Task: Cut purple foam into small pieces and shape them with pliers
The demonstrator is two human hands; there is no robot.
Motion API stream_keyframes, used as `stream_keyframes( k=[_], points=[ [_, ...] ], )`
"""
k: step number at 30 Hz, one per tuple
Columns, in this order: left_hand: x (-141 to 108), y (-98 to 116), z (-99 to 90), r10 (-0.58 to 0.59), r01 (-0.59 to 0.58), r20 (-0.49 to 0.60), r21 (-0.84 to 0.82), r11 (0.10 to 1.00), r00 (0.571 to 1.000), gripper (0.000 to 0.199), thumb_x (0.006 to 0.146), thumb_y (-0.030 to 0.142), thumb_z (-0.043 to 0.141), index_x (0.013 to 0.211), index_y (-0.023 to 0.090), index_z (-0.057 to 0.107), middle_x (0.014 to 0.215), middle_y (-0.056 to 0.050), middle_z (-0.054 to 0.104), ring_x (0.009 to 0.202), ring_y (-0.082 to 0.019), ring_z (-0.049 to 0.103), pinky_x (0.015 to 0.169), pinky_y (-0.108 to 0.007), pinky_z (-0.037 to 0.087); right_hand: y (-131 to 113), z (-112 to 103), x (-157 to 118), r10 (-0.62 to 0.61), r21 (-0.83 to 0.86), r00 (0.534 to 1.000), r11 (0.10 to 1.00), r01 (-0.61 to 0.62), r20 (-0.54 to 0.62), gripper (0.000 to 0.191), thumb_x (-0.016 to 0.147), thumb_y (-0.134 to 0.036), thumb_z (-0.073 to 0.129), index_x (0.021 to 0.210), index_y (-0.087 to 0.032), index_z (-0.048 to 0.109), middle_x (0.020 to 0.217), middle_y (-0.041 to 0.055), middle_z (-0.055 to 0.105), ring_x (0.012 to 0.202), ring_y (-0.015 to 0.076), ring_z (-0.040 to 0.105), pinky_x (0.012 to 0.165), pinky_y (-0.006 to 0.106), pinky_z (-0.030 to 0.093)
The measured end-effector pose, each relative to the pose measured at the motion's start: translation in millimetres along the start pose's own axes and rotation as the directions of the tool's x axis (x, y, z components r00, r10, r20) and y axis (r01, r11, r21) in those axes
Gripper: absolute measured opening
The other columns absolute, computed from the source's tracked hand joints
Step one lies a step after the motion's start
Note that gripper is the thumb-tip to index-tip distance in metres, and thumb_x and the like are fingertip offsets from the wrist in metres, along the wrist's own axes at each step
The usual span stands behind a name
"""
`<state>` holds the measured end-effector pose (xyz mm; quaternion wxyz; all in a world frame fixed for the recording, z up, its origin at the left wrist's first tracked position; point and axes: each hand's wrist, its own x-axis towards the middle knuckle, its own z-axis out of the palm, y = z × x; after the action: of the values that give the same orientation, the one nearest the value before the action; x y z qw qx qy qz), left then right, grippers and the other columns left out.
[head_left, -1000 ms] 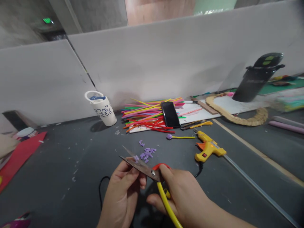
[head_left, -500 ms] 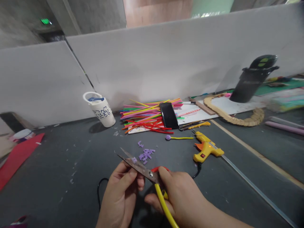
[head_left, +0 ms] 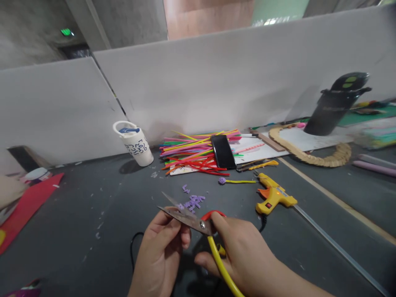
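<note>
Scissors [head_left: 201,225] with red and yellow handles are held in my right hand [head_left: 244,251], their blades parted and pointing left. My left hand [head_left: 162,243] is closed in a pinch under the blades; what it pinches is too small and hidden to name. Small purple pieces [head_left: 194,202] lie in a loose pile on the dark table [head_left: 108,222] just beyond the blades. A yellow stem with a purple ball [head_left: 222,180] at its left end lies farther back.
Colourful stems [head_left: 185,150] lie at the back beside a black phone [head_left: 223,152]. A white cup [head_left: 139,148] stands left of them. A yellow glue gun [head_left: 274,194], a curved tan strip [head_left: 315,159] and a black bottle [head_left: 331,109] are on the right; red sheet [head_left: 31,204] left.
The whole view has shifted slightly, so things appear a little farther right. The scissor blades look slightly wider apart, and both hands keep about the same pose.
</note>
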<state>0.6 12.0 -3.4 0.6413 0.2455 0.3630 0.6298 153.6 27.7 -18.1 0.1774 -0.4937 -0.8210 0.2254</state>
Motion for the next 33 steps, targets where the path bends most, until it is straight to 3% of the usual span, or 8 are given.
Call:
stream_keyframes(
  k=[4, 9, 15, 33],
  points=[
    [-1.4, -0.7, 0.0, -0.010, 0.010, -0.003, 0.001, 1.000, 1.000, 0.001, 0.068, 0.015, 0.070, 0.069, 0.014, 0.069, 0.055, 0.000, 0.061, 0.049, -0.007, 0.052, 0.048, -0.015, 0.044, -1.6, -1.9, -0.1, 0.007, 0.009, 1.000, 1.000, -0.007, 0.016, 0.047, 0.070, -0.067, 0.053, 0.080, -0.021, 0.047, 0.068, 0.0020, 0.060, 0.060, 0.0207, 0.056, 0.052, 0.025, 0.026],
    [-1.5, -0.7, -0.9, -0.019, 0.018, -0.019, -0.062, 0.998, 1.000, 0.013, 0.062, 0.013, 0.073, 0.074, 0.015, 0.070, 0.060, -0.001, 0.065, 0.048, -0.007, 0.053, 0.046, -0.016, 0.043, -5.1, -6.1, -0.9, 0.001, 0.037, 0.998, 0.999, -0.003, 0.063, 0.047, 0.066, -0.065, 0.059, 0.081, -0.022, 0.049, 0.070, 0.0013, 0.061, 0.057, 0.0188, 0.054, 0.049, 0.024, 0.024],
    [-2.5, 0.4, 0.7, -0.030, 0.031, 0.015, -0.044, 0.999, 0.999, 0.005, 0.064, 0.013, 0.072, 0.068, 0.015, 0.070, 0.054, 0.000, 0.061, 0.047, -0.008, 0.052, 0.046, -0.016, 0.043, -3.7, -3.0, -3.2, 0.001, 0.029, 1.000, 1.000, -0.002, 0.018, 0.049, 0.067, -0.069, 0.053, 0.081, -0.022, 0.047, 0.070, 0.0023, 0.062, 0.060, 0.0209, 0.057, 0.051, 0.026, 0.026],
    [-2.1, -0.5, 2.7, -0.027, 0.026, -0.046, -0.017, 1.000, 0.999, 0.008, 0.061, 0.011, 0.072, 0.069, 0.015, 0.070, 0.058, 0.000, 0.061, 0.047, -0.008, 0.051, 0.045, -0.017, 0.042, -3.2, 0.3, -3.9, 0.005, 0.023, 1.000, 1.000, -0.006, 0.024, 0.052, 0.069, -0.071, 0.049, 0.082, -0.021, 0.049, 0.069, 0.0036, 0.064, 0.060, 0.0230, 0.060, 0.050, 0.027, 0.027]
  ],
)
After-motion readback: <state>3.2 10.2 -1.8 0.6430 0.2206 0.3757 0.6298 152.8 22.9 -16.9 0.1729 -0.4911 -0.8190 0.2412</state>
